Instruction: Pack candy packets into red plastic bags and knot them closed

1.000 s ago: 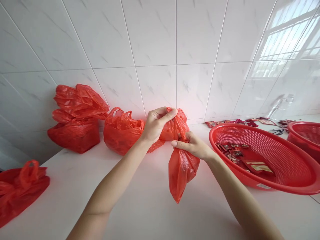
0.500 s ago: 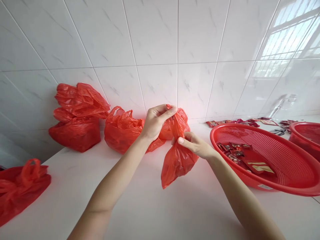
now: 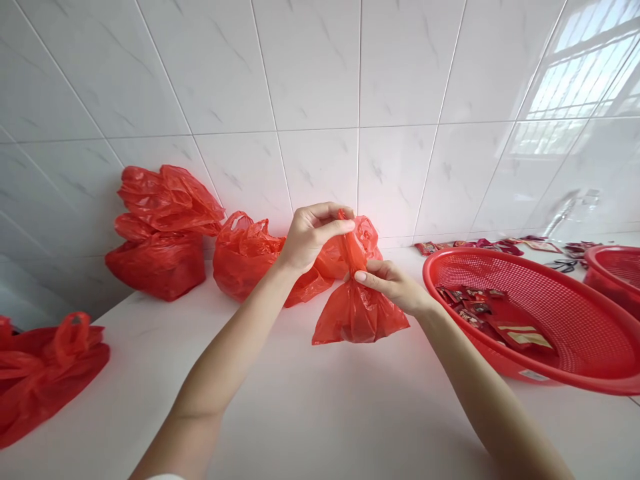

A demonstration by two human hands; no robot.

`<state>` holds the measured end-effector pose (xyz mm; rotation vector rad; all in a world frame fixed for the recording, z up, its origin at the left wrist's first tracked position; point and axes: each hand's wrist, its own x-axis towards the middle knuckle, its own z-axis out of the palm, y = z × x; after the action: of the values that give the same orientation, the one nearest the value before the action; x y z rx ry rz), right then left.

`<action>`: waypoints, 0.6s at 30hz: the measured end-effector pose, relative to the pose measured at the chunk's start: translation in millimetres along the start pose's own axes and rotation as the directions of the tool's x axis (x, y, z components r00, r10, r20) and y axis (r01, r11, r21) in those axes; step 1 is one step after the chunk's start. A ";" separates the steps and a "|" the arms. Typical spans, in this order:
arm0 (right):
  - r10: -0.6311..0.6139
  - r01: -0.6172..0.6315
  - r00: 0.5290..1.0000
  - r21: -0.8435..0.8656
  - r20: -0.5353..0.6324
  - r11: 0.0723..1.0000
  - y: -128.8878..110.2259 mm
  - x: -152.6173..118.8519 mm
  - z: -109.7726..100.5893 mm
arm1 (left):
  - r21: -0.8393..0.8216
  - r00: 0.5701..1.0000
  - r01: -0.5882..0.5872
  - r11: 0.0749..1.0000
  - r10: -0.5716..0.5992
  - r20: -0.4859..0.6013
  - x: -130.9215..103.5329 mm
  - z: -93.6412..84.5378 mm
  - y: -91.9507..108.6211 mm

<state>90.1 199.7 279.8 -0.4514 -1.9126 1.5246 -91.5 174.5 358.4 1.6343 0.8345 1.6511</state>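
Note:
A small red plastic bag (image 3: pixel 361 313) hangs between my hands above the white table, its lower part fanned out and its neck gathered tight. My left hand (image 3: pixel 316 233) pinches the top end of the twisted neck between thumb and fingers. Lower down, my right hand (image 3: pixel 387 283) grips the neck just above the bulging part, thumb in front. The bag's contents do not show through clearly. Right behind my hands stands another red bag (image 3: pixel 367 233), partly hidden by them.
Left of my hands, filled red bags (image 3: pixel 245 257) line the tiled wall, including a stacked pair (image 3: pixel 165 263). Another red bag (image 3: pixel 55 380) lies at the left edge. A red mesh basket (image 3: pixel 595 320) on the right holds small packets (image 3: pixel 473 307). More packets (image 3: pixel 505 247), scissors (image 3: pixel 564 265) and a second basket (image 3: pixel 615 273) sit behind.
The lower part of the bag has swung and spread from a slanted, drooping shape into a wide fan. Its neck is twisted narrower. Both hands keep their grip.

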 end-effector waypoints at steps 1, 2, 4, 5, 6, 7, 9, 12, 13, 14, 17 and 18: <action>-0.001 0.001 1.000 0.001 -0.004 1.000 0.8 0.1 0.1 | -0.004 1.000 0.002 1.000 -0.002 -0.008 0.6 -1.4 0.9; -0.003 0.003 1.000 0.001 -0.007 1.000 1.9 0.4 0.4 | -0.012 1.000 0.004 1.000 -0.004 -0.016 1.0 -2.6 1.7; -0.008 0.007 1.000 -0.003 -0.004 1.000 4.5 1.2 1.3 | -0.028 0.999 0.002 1.000 -0.003 -0.033 1.2 -4.3 3.0; -0.008 0.008 1.000 -0.007 0.000 1.000 5.5 1.6 1.9 | -0.032 0.999 0.000 0.999 -0.001 -0.039 1.0 -4.7 3.2; -0.007 0.007 1.000 -0.012 0.007 1.000 6.1 1.9 2.3 | -0.035 0.999 -0.003 0.999 0.001 -0.043 0.7 -5.0 3.3; -0.007 0.007 1.000 -0.018 0.013 1.000 6.2 2.1 2.6 | -0.037 0.999 -0.005 0.999 0.004 -0.044 0.4 -5.1 3.0; -0.011 0.012 1.000 -0.033 0.030 0.999 5.0 1.6 2.1 | -0.043 0.999 -0.006 0.999 0.004 -0.037 0.1 -5.2 2.3; -0.028 0.031 0.997 -0.046 0.065 0.998 1.2 -0.2 -0.6 | -0.065 1.000 0.000 0.998 -0.001 -0.018 0.4 -5.4 2.0; -0.039 0.042 0.997 -0.040 0.073 0.998 0.0 -0.8 -1.6 | -0.070 1.000 0.000 0.998 -0.001 -0.012 0.6 -5.5 2.4; -0.050 0.053 0.996 -0.031 0.077 0.998 -0.9 -1.2 -2.4 | -0.072 1.000 0.000 0.997 -0.001 -0.007 0.7 -5.5 2.9; -0.090 0.091 0.994 -0.004 0.066 0.996 -1.9 -1.2 -3.0 | -0.059 1.000 -0.002 0.998 0.003 0.017 0.3 -5.0 4.5; -0.098 0.098 0.993 -0.003 0.065 0.995 -1.5 -0.8 -2.5 | -0.051 1.000 -0.005 0.999 0.006 0.025 0.0 -4.7 4.8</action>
<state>92.6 200.7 281.4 -0.3094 -1.9595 1.4870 -96.2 171.8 362.2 1.6205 0.7693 1.6388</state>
